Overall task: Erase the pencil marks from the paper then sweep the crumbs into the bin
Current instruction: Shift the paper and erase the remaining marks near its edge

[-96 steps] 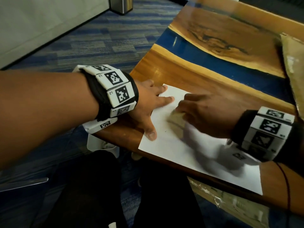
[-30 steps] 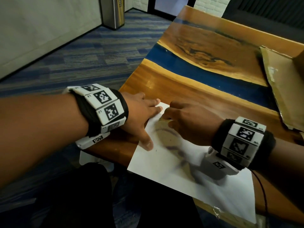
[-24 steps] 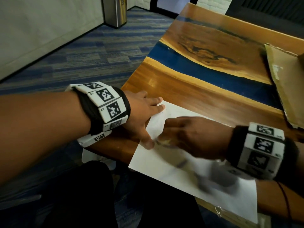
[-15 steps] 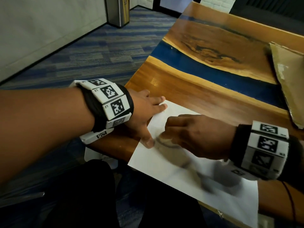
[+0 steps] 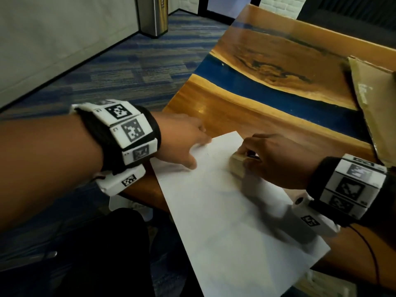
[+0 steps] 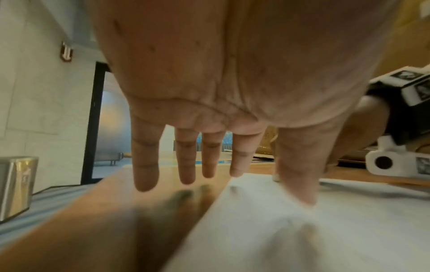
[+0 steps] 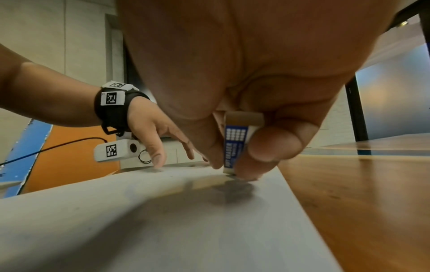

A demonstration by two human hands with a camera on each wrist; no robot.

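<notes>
Two hands on one sheet, river-style wooden table (image 5: 252, 116) with blue resin band running across.

Surroundings: flattened cardboard (image 5: 377, 108) at far right of tabletop, well apart from sheet. Steel bin (image 5: 153, 16) on blue carpet (image 5: 132, 67) beyond table's far left corner, near wall; seen also at left edge of left wrist view (image 6: 16, 185). Marker-tagged bands with white camera housings on both wrists. Dark trousers below table edge. Nothing between hands and sheet.

White paper (image 5: 233, 221): lying flat at near edge of table, near corner overhanging edge, long axis running from far left to near right, skewed to table edge. Faint pencil marks (image 5: 211, 154) near far corner, between the two hands; too faint to read.

Left hand (image 5: 182, 140): fingers straight and spread, thumb and forefinger tip pressed on left margin of paper, remaining fingers over bare wood (image 6: 144, 162).

Right hand (image 5: 276, 159): clasped round eraser (image 5: 236, 165), thumb on one side, fingers on other.

Eraser: beige block in blue-and-white printed sleeve (image 7: 235, 145), stood steeply on end, long axis near upright, bare lower tip touching paper close to far corner, just right of marks. Crumbs: cannot tell.
</notes>
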